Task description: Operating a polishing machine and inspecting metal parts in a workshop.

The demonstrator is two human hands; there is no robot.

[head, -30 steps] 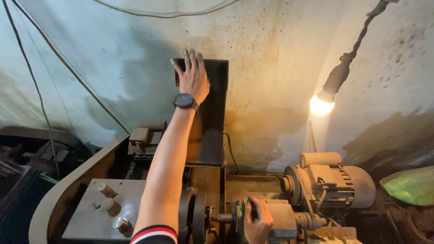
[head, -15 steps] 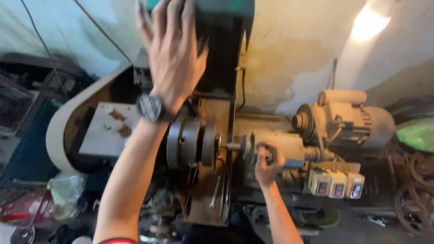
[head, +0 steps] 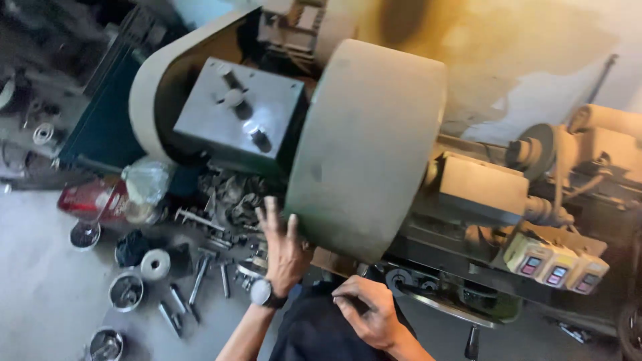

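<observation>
Presently, from nine o'clock across: four small round metal tins [head: 126, 292] and one pale roll of tape [head: 155, 263] on the grey bench [head: 40, 301], with several loose bolts [head: 198, 281], too jumbled to count. One left hand [head: 284, 249], wristwatch [head: 261, 292] on it, fingers spread apart, rests open near the lower edge of one large drum-shaped guard [head: 364, 147] at centre; the guard sits closed over the machine's head. One right hand [head: 366, 311] at six o'clock, fingers curled together, holding nothing that I can make out. At four o'clock, one switch box with three buttons [head: 556, 265]. Judging by this, covering is done; both hands are clear of the controls.
</observation>
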